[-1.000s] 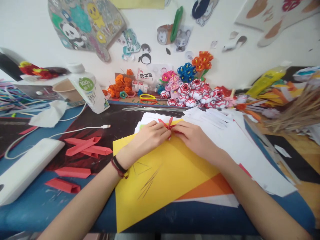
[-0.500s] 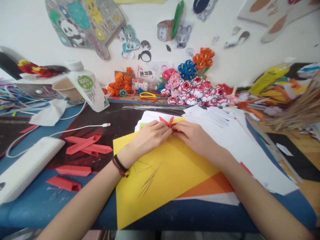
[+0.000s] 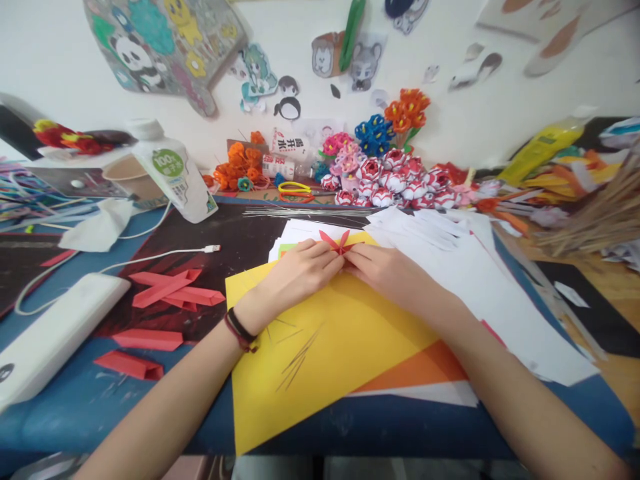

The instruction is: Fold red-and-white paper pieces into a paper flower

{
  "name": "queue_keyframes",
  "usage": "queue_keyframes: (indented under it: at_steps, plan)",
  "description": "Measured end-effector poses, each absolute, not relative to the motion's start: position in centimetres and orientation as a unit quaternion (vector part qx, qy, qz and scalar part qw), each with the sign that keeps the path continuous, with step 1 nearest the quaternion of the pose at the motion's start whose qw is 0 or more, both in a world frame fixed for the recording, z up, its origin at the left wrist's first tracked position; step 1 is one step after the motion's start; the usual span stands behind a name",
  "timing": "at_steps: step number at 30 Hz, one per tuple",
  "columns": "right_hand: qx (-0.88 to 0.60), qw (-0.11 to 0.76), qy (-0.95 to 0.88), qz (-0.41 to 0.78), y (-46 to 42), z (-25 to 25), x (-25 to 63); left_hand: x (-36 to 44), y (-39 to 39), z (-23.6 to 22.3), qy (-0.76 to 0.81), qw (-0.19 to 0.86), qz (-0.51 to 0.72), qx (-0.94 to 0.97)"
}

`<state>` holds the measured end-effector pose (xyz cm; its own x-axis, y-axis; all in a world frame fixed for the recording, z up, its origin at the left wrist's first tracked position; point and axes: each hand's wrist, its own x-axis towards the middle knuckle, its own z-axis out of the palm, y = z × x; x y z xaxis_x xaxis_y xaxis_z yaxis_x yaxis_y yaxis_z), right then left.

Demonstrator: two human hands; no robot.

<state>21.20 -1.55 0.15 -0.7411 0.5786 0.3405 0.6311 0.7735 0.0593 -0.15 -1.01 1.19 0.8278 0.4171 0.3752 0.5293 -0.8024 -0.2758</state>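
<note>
Red paper petals: the red petal piece (image 3: 341, 246) sits between my fingertips, over the yellow sheet (image 3: 350, 333) near its far corner; I cannot tell whether it rests there or is lifted.
Left hand: my left hand (image 3: 306, 269) has its fingers bunched, thumb and fingertips pinched on the piece's left side.
Right hand: my right hand (image 3: 383, 268) pinches it from the right, fingertips almost meeting the left ones.
Direction and axis: it lies just past both sets of fingertips; two petals splay towards the desk's far edge, and another points right, along my right fingers. Both hands touch it, so neither is clearly nearer.
In the way: my own fingers cover its near side, so its lower folds are hidden from me.
Under and around: an orange sheet (image 3: 415, 370) shows below the yellow sheet's right edge; white sheets (image 3: 510, 320) spread to the right.
Desk's left side: folded red strips (image 3: 173, 291) lie crossed, well apart from my hands, with a white power bank (image 3: 70, 333) near the left edge of the desk (image 3: 350, 427).
Desk's far edge: thin wires (image 3: 305, 213) lie before a row of paper flowers (image 3: 385, 183).
</note>
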Motion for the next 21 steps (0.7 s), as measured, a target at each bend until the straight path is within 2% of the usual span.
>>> queue_keyframes:
  at_steps: [7,12,21]
  plan:
    - [-0.315,0.160,-0.918,-0.178,-1.7,0.1,20.7,-0.1,-0.9,0.9,-0.253,0.187,-0.159,-0.936]
    - [-0.366,0.150,-0.901,-0.180,-1.9,-0.1,20.1,0.0,-0.8,0.3,-0.274,0.158,-0.185,-0.931]
    - [-0.443,0.211,-0.865,-0.106,-2.2,-0.2,19.8,0.4,-0.8,-0.2,-0.314,0.131,-0.214,-0.916]
